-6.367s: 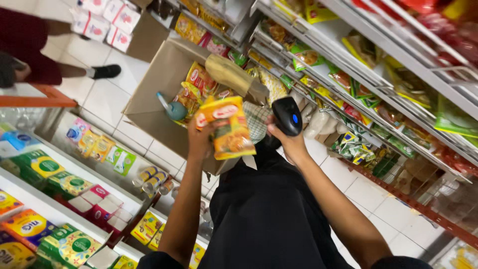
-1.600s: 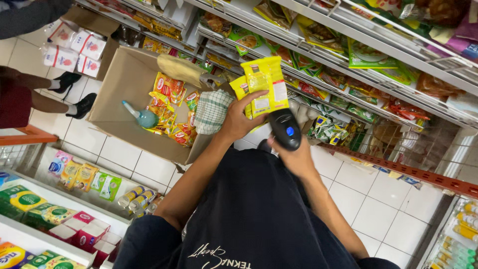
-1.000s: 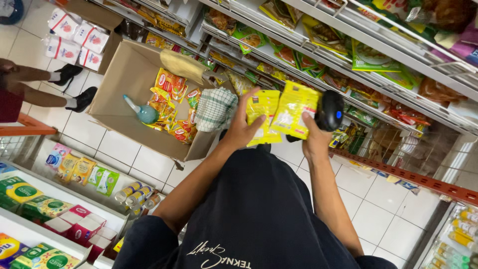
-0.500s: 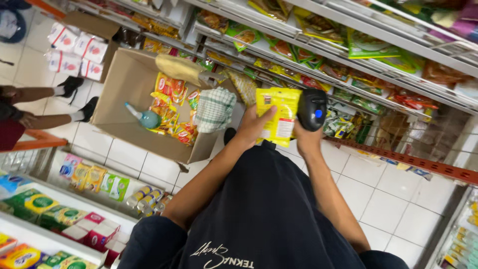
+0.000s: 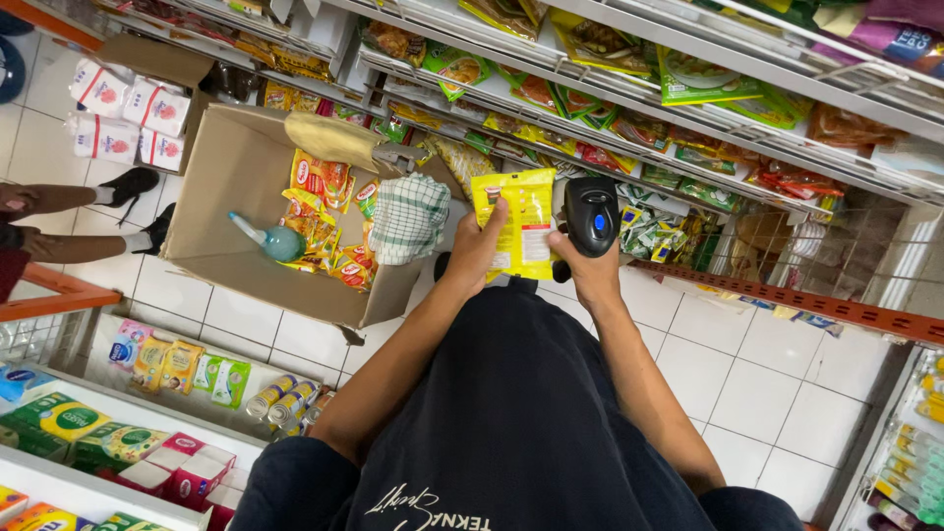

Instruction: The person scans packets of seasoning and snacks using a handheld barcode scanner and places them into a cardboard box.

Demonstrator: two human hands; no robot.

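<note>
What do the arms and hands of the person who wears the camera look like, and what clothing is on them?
Both arms are bare from above the elbow down to the left hand and the right hand. No gloves, rings, watch or bracelets show. The person wears a black short-sleeved shirt of soft cloth, with pale handwritten-style lettering near its lower edge in the picture.

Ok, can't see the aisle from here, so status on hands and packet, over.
Left hand grips yellow packet. Right hand holds black scanner beside it. Open cardboard box of packets on floor left; nothing between scanner and packet.
</note>
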